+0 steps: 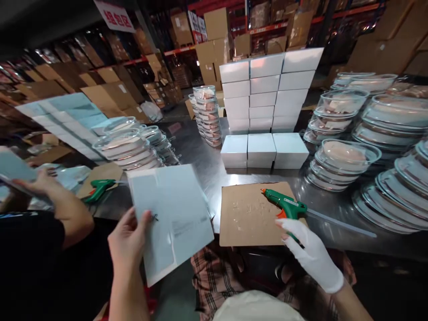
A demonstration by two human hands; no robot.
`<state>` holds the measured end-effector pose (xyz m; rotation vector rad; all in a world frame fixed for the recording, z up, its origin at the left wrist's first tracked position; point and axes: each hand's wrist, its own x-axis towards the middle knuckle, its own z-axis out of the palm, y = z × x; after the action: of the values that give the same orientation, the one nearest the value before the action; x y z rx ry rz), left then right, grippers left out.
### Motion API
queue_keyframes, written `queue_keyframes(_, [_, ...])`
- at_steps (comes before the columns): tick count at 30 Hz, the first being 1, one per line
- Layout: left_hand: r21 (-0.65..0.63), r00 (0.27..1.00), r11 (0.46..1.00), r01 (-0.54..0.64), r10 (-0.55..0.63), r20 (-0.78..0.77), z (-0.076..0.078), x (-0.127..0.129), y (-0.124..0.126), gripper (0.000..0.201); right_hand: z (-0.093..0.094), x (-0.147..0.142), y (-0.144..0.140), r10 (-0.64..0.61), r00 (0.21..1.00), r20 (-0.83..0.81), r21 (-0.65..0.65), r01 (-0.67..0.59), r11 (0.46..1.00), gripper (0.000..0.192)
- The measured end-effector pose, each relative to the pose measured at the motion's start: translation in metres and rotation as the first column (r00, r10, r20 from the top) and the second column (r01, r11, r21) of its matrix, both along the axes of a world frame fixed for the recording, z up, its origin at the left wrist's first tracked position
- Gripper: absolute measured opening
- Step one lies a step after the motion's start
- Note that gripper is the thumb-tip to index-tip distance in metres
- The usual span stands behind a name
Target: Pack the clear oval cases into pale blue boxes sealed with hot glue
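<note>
My left hand [129,238] grips a flat white carton [179,209] by its left edge, thumb on the face turned toward me. A small dark mark and a shiny streak show on that face. My right hand [312,256], in a white glove with bare fingertips, is at the handle of a green glue gun [286,203], fingers curled around it near the orange trigger. The gun lies over a brown cardboard sheet [239,223], its orange nozzle pointing left. A long clear glue stick [341,223] sticks out of its back to the right.
White boxes [264,149] are stacked at the back of the metal table [197,151]. Stacks of clear round containers [344,156] stand to the right, others [123,145] to the left. At far left, a co-worker's hand [42,183] holds a white piece near a second green glue gun [100,187].
</note>
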<state>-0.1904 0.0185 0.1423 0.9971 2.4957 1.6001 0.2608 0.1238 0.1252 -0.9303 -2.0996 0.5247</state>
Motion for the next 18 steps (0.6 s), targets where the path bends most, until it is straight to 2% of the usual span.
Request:
queue_keyframes(1, [0.05,0.997,0.997,0.058,-0.06,0.042,0.003,0.022,-0.004,0.069,0.009,-0.012,0.001,0.032,0.999,-0.02,0.123,-0.03,0.992,0.033])
queue_keyframes(3, [0.041,0.966,0.966,0.255,-0.256,0.027,0.006,0.066,-0.009,0.055,0.028,-0.038,0.002,0.092,0.996,-0.009,0.33,-0.084,0.94,0.043])
queue_keyframes(4, [0.013,0.919,0.919,0.395,-0.395,0.013,0.006,0.085,-0.011,0.046,0.036,-0.049,0.003,0.09,0.996,0.014,0.394,-0.088,0.915,0.044])
queue_keyframes(6, [0.006,0.797,0.798,0.602,-0.601,-0.062,0.002,0.112,-0.013,0.032,0.047,-0.066,0.003,0.024,0.998,0.064,0.442,-0.05,0.896,0.035])
queue_keyframes(8, [0.023,0.685,0.691,0.723,-0.712,-0.152,-0.004,0.125,-0.016,0.024,0.051,-0.074,0.001,0.0,0.994,0.113,0.42,-0.048,0.906,0.024])
queue_keyframes(10, [0.017,0.62,0.628,0.778,-0.763,-0.183,-0.01,0.126,-0.019,0.023,0.049,-0.072,-0.002,0.077,0.984,0.161,0.357,-0.131,0.925,0.018])
queue_keyframes(15, [-0.1,0.48,0.485,0.869,-0.874,-0.074,-0.013,0.113,-0.023,0.031,0.04,-0.056,-0.006,0.279,0.943,0.183,0.237,-0.317,0.918,0.017])
queue_keyframes(16, [-0.12,0.459,0.462,0.879,-0.887,-0.048,-0.013,0.112,-0.024,0.031,0.039,-0.052,-0.006,0.324,0.929,0.18,0.174,-0.355,0.919,0.017])
queue_keyframes(18, [-0.146,0.435,0.43,0.891,-0.9,0.007,-0.013,0.112,-0.024,0.032,0.035,-0.045,-0.008,0.396,0.9,0.181,-0.036,-0.396,0.918,0.018])
